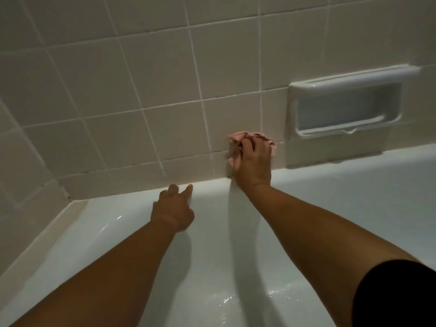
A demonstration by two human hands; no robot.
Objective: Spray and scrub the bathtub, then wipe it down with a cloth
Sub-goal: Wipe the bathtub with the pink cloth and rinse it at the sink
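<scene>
**Two hands at the far rim, cloth pressed to the tile**

Both of your arms reach across the bathtub (212, 267) toward its far rim, and that rim is the line to watch. Your right hand (253, 162) sits just above the rim, fingers curled tight around a bunched pink cloth (237, 138), pushing it flat against the tiled wall (141, 90). The cloth peeks out above and to the left of your knuckles, its lower edge hanging down close to the seam where tile meets tub. Your wrist crosses right over the rim.

Your left hand (173, 207) is down on the rim itself, well to the left of the cloth, holding nothing: palm down, fingers loosely spread, two fingertips touching the ledge by the wall seam.

Right of the cloth and above the rim, a white recessed soap dish (346, 105) is set into the tile. Below the rim, the tub's inner wall slopes toward you, and wet glints shine on the floor between your forearms. A dark sleeve (396, 296) covers your right upper arm.
</scene>
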